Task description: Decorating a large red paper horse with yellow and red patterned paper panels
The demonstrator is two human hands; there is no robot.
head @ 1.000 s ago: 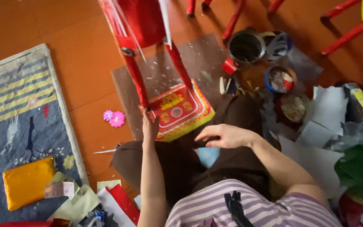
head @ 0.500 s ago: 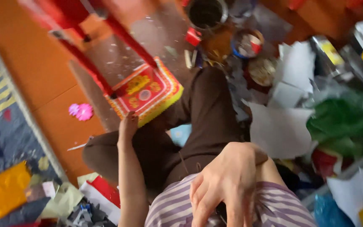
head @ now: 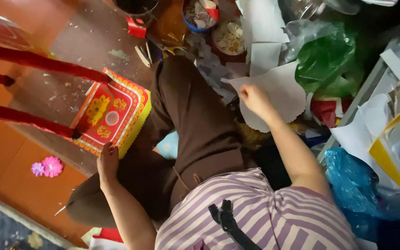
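Note:
I sit cross-legged on the floor in brown trousers [head: 195,120] and a striped shirt. My left hand [head: 108,162] presses on the near edge of a red and yellow patterned paper base [head: 114,113], which carries red wrapped poles [head: 42,62] running off to the left. My right hand [head: 254,99] reaches out to the right and grips a white paper sheet with a scalloped edge [head: 283,92], lying on a heap of paper.
Round tins [head: 230,37] of small bits and a dark bucket [head: 135,7] stand beyond my knee. A green plastic bag [head: 327,60], a blue bag [head: 353,185] and stacked sheets [head: 390,134] crowd the right. Pink paper flowers [head: 47,166] lie on the orange floor at left.
My head has turned right, shifting the view. My right hand went from my lap out to the right and took hold of the white sheet. My left hand stayed on the paper base.

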